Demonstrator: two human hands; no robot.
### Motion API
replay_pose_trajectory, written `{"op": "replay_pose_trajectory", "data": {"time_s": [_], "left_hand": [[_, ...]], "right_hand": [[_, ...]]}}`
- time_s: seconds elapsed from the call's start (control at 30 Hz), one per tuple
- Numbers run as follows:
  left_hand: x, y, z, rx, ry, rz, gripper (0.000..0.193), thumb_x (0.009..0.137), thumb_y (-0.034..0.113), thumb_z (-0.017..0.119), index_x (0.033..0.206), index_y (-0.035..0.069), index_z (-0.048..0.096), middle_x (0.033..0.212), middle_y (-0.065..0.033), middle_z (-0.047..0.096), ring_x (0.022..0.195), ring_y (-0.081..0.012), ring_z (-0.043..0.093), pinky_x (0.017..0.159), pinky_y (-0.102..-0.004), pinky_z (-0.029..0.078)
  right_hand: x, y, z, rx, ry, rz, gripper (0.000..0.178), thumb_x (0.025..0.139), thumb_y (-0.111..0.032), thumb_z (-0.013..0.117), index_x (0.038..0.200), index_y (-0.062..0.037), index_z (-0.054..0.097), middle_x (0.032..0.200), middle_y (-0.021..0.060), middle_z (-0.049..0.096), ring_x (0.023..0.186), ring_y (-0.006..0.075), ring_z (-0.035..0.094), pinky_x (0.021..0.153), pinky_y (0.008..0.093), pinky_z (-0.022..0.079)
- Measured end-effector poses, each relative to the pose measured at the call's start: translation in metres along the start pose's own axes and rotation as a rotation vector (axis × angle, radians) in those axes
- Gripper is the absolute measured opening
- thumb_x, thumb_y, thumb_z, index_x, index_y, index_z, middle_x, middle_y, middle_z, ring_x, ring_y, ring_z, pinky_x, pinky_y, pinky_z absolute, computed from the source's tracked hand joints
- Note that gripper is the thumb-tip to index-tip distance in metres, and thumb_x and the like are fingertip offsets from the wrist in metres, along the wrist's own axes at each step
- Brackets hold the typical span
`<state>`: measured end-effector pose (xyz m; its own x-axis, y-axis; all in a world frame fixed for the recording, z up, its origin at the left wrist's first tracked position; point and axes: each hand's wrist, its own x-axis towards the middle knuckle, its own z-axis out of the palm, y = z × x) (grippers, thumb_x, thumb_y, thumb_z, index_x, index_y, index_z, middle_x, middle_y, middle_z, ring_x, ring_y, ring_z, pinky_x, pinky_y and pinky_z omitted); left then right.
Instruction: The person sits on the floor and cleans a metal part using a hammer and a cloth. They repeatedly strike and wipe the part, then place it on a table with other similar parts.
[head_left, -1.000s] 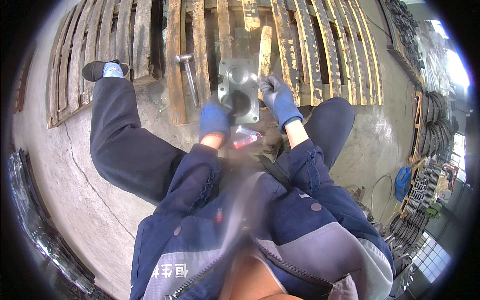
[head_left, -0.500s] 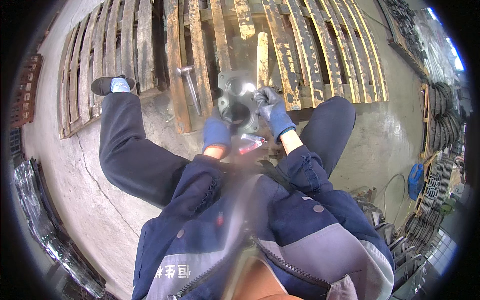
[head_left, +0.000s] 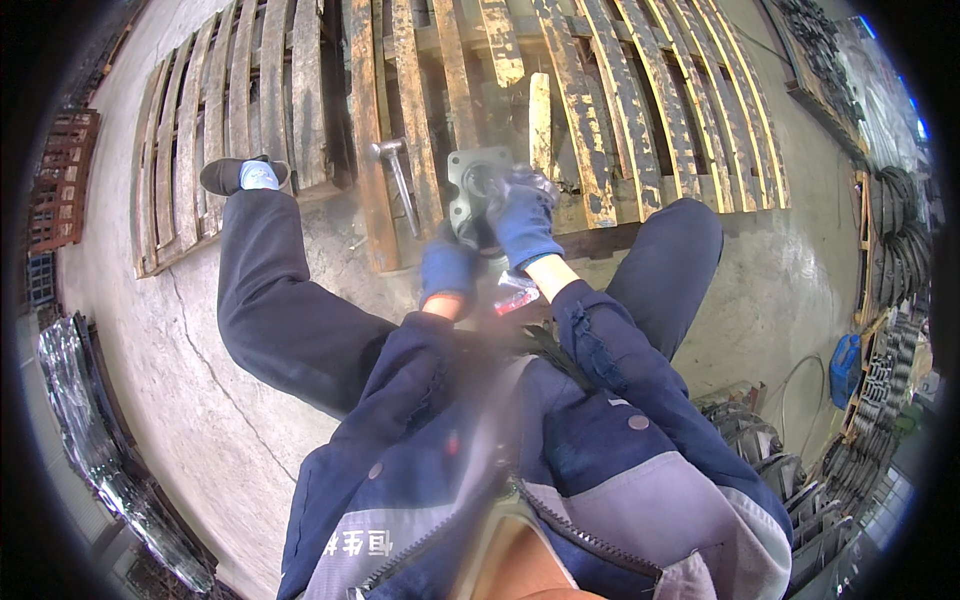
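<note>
I seem partway through working on the plate (head_left: 474, 188), which is between my hands by the pallet's (head_left: 458, 85) near edge, not yet let go. My left hand (head_left: 447, 268) grasps its near left edge; my right hand (head_left: 523, 220) covers its right side, fingers bent — whether they pinch anything, I cannot tell. The hammer (head_left: 404, 188) and red packet (head_left: 515, 297) are untouched. What is finished there, or left, stays unclear — my right hand hides too much.

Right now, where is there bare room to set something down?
Left floor between left leg and shiny bundle; right floor beside right knee, short of blue container. Crowded: around metal plate, left hand, right hand and packet.
</note>
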<state>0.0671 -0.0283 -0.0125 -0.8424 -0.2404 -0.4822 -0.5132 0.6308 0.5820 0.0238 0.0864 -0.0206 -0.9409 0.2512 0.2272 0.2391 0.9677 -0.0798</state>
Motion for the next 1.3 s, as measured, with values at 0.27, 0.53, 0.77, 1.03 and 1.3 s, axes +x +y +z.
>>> {"op": "replay_pose_trajectory", "data": {"time_s": [0.27,0.53,0.77,1.03,1.3], "left_hand": [[-0.004,0.006,-0.004,-0.005,0.025,0.019,0.049,0.098,0.044,0.057,0.126,0.004,0.062,0.101,-0.0280,0.069,0.097,-0.0396,0.069,0.077,-0.0436,0.053],[-0.008,0.014,-0.013,0.061,-0.015,0.024,0.046,0.097,0.044,0.051,0.121,0.005,0.058,0.106,-0.0296,0.067,0.102,-0.0460,0.064,0.086,-0.0515,0.051],[-0.007,0.011,-0.012,0.014,-0.038,0.034,0.047,0.097,0.045,0.051,0.124,0.007,0.057,0.107,-0.0285,0.067,0.105,-0.0459,0.063,0.087,-0.0511,0.051],[-0.003,0.009,-0.010,0.019,-0.025,0.004,0.048,0.096,0.045,0.054,0.124,0.006,0.059,0.106,-0.0281,0.067,0.105,-0.0456,0.063,0.085,-0.0498,0.052],[-0.005,0.011,-0.012,0.043,-0.036,0.005,0.050,0.095,0.045,0.054,0.129,0.008,0.058,0.108,-0.0284,0.067,0.107,-0.0456,0.063,0.088,-0.0506,0.051]], "right_hand": [[0.003,0.003,-0.014,0.417,-0.088,-0.007,0.034,0.093,-0.035,0.055,0.088,-0.0074,0.073,0.077,0.0191,0.069,0.074,0.0374,0.067,0.073,0.0481,0.050],[0.010,0.004,-0.025,0.211,-0.215,-0.210,0.017,0.085,-0.025,0.060,0.093,-0.0141,0.070,0.081,0.0128,0.070,0.083,0.0315,0.067,0.085,0.0468,0.044],[0.012,0.010,-0.029,0.259,-0.166,-0.349,0.014,0.081,-0.019,0.061,0.090,-0.0150,0.070,0.084,0.0115,0.071,0.087,0.0289,0.068,0.083,0.0460,0.045],[0.015,0.000,-0.031,0.184,-0.232,-0.110,0.020,0.077,-0.026,0.066,0.089,-0.0105,0.072,0.084,0.0149,0.070,0.088,0.0347,0.066,0.086,0.0460,0.046],[0.015,0.008,-0.035,0.241,-0.227,-0.231,0.019,0.077,-0.023,0.065,0.086,-0.0077,0.072,0.083,0.0154,0.070,0.089,0.0342,0.066,0.086,0.0464,0.046]]}}
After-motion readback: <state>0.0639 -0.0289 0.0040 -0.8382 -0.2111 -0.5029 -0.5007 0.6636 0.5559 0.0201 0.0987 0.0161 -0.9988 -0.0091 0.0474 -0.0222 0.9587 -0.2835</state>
